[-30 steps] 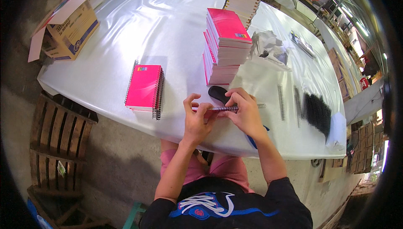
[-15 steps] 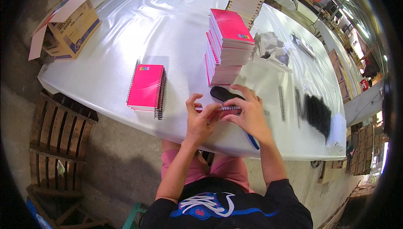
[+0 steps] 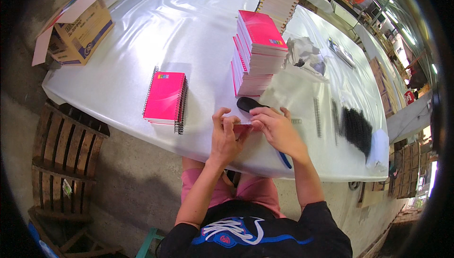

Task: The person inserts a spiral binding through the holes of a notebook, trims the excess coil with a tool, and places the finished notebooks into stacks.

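Observation:
Close to the table's near edge, my left hand (image 3: 225, 137) grips a small red notebook (image 3: 243, 129), seen nearly edge-on. My right hand (image 3: 279, 129) pinches at the notebook's upper edge, its fingers closed on a spiral binding coil. A bit of that coil (image 3: 296, 121) sticks out to the right past the fingers; the rest is hidden. Just beyond my hands lies a black rounded object (image 3: 248, 104). A blue handle (image 3: 285, 159) pokes out below my right wrist.
Red notebooks with coils (image 3: 164, 96) lie stacked at left. A tall red book stack (image 3: 260, 52) stands ahead, yellow-topped spiral books (image 3: 278, 3) behind it. Loose coils (image 3: 318, 116) and a dark coil pile (image 3: 357, 130) lie right. An open carton (image 3: 82, 33) sits far left.
My right hand has shifted slightly left along the notebook's edge and its fingers have drawn together, covering the coil that showed there. My left hand stays nearly in place.

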Motion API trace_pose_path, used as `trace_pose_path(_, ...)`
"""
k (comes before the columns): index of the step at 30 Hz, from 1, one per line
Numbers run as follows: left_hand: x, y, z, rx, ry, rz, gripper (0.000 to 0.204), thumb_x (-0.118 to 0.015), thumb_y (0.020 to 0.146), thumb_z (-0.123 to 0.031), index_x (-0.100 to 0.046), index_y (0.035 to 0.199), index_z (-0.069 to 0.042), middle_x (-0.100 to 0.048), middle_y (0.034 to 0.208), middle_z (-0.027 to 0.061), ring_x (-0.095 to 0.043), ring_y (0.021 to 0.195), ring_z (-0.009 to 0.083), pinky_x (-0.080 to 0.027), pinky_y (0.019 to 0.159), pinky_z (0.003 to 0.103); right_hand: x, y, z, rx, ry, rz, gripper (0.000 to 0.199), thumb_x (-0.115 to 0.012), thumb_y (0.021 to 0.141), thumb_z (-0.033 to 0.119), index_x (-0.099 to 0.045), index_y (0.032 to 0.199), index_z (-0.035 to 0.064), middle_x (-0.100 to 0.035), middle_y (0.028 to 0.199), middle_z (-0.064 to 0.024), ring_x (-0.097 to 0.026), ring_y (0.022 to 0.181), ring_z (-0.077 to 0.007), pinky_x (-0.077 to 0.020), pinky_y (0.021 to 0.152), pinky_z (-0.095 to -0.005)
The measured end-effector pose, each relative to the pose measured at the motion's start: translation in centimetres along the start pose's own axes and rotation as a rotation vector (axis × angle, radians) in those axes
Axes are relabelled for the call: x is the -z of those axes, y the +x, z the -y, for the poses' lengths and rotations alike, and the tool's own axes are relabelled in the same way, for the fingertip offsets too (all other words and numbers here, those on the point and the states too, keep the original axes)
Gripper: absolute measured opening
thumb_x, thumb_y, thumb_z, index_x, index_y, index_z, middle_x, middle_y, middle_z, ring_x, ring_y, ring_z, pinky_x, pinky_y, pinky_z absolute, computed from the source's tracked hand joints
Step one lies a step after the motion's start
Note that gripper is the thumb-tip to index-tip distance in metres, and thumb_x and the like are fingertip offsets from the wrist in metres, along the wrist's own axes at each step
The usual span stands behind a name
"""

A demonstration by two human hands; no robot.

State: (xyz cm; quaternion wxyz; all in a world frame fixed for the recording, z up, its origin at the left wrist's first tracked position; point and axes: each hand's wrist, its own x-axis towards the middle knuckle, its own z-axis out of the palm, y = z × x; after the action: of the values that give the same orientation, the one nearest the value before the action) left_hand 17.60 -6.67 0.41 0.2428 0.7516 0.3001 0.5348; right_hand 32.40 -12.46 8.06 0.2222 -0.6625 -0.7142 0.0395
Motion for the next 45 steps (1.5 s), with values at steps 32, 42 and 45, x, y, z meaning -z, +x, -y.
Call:
trace_pose_path(32, 4.3, 1.5, 1.0, -0.081, -0.076, 0.273, 0.067, -0.091, 0.051, -0.023, -0.044, 0.096, -0.009, -0.035, 0.112, 0.0168, -0.049, 0.082, 0.0249, -0.048, 0.071, 0.037, 1.9, 1.1, -2.2, -0.091, -0.309, 0.203, 0.058, -0.065, 0.078, 0.031, -0.047, 0.129, 0.0100, -0.050, 0.128, -0.0140, -0.051, 0.115, -0.0303, -0.0442, 0.091, -0.0394)
trace_pose_path(42, 2.0, 0.5, 1.7, 0.217, -0.323, 0.135, 0.085, -0.095, 0.039, -0.029, -0.034, 0.095, -0.007, -0.039, 0.105, 0.0126, -0.042, 0.097, 0.0238, -0.040, 0.082, 0.032, -1.2, -0.3, -4.3, -0.237, 1.322, 0.052, 0.026, -0.052, 0.074, -0.005, -0.063, 0.098, -0.0017, -0.068, 0.097, -0.0148, -0.067, 0.088, -0.0269, -0.0517, 0.084, -0.0371)
trace_pose_path(45, 0.9, 0.3, 2.4, 0.319, -0.423, 0.167, 0.085, -0.095, 0.039, -0.029, -0.033, 0.093, -0.008, -0.039, 0.105, 0.0119, -0.043, 0.095, 0.0215, -0.040, 0.080, 0.031, -2.4, -1.2, -3.3, -0.123, 1.237, 0.095, 0.018, -0.058, 0.076, -0.007, -0.066, 0.091, -0.0026, -0.069, 0.096, -0.0165, -0.066, 0.091, -0.0206, -0.0518, 0.083, -0.0318)
